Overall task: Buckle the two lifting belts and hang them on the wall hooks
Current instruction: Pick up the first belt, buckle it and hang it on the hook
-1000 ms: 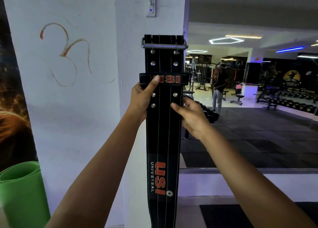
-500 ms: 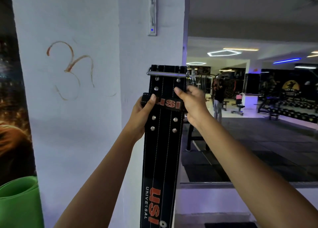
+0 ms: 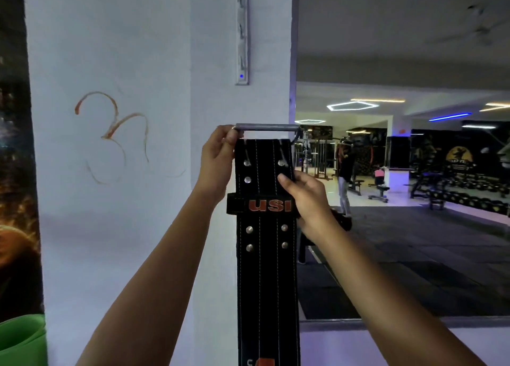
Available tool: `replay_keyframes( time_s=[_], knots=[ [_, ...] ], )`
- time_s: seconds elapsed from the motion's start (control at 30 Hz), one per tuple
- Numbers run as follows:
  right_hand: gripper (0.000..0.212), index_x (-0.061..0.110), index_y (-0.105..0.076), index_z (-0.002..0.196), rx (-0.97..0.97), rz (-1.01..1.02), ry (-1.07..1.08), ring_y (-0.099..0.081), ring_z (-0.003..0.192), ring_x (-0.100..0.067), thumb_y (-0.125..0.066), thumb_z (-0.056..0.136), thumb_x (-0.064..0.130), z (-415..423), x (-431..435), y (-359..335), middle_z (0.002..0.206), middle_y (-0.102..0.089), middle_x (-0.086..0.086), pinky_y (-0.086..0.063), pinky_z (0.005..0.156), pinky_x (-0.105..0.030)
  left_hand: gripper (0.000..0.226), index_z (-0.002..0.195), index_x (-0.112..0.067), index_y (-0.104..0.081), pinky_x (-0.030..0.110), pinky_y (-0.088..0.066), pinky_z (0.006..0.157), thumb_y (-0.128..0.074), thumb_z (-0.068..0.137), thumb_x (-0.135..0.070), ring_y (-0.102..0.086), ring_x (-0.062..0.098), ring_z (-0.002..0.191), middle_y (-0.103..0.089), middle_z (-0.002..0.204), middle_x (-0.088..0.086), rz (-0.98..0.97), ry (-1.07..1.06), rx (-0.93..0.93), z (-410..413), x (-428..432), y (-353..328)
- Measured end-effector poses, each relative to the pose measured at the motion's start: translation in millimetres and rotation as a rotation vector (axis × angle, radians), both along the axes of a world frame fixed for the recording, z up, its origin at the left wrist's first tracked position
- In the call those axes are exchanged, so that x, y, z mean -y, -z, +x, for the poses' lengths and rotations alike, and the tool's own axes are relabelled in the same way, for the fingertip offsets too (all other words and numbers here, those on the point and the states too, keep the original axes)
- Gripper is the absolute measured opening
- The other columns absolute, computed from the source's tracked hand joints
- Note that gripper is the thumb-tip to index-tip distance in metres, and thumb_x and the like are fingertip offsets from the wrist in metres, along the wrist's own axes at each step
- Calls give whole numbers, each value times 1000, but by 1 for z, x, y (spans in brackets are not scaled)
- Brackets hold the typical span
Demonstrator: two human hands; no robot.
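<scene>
A black lifting belt (image 3: 266, 272) with white stitching, steel rivets and an orange USI loop hangs upright in front of a white pillar. Its steel buckle bar (image 3: 266, 127) stands raised above the belt's top end, with two prongs slanting down to the holes. My left hand (image 3: 219, 158) pinches the left end of the buckle. My right hand (image 3: 307, 197) grips the belt's right edge just above the USI loop. A vertical rail of wall hooks (image 3: 242, 31) is fixed to the pillar directly above the belt, a gap below it. No second belt is in view.
A large wall mirror (image 3: 400, 200) to the right reflects the gym floor, machines, dumbbell racks and a standing person. A rolled green mat (image 3: 23, 341) stands at the lower left. An orange symbol (image 3: 110, 133) is painted on the white wall.
My left hand climbed from the USI loop to the buckle's left end. The buckle bar now stands lifted off the belt top. My right hand slid down to the belt's right edge. My view tilted upward.
</scene>
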State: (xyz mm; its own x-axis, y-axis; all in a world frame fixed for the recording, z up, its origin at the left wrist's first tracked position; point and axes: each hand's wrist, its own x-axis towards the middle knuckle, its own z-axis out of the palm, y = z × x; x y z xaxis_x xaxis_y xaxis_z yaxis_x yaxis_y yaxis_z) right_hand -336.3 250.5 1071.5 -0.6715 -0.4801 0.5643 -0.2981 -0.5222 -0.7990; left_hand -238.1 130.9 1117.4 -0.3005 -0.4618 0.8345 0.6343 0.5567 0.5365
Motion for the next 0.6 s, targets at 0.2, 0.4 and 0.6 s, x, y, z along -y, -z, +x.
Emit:
replay_keyframes(
  time_s=[0.2,0.4,0.6],
  knots=[
    [14,23,-60,98,-132,57,-25,-63,92,-5,-60,86,14,-3,0,7,95,-67,6,-50,93,-22,27,72,-18,-51,22,-47,70,-42,98,-19,-56,0,58,-46,57,-8,276,33,-152,-14,-5,-10],
    [54,28,-33,139,-250,72,-6,-52,106,0,-51,89,38,-1,4,-33,128,-51,8,-39,94,-20,28,71,-20,-51,28,-44,75,-43,97,-28,-54,10,64,-44,62,-3,343,-9,-159,-18,0,-32],
    [41,24,-48,128,-171,-89,108,-52,116,-15,-40,94,44,2,37,-102,130,-58,2,-46,92,-36,29,71,-20,-51,26,-42,66,-43,97,-29,-51,10,63,-43,60,-4,307,-14,-173,-22,23,-70]
  ],
)
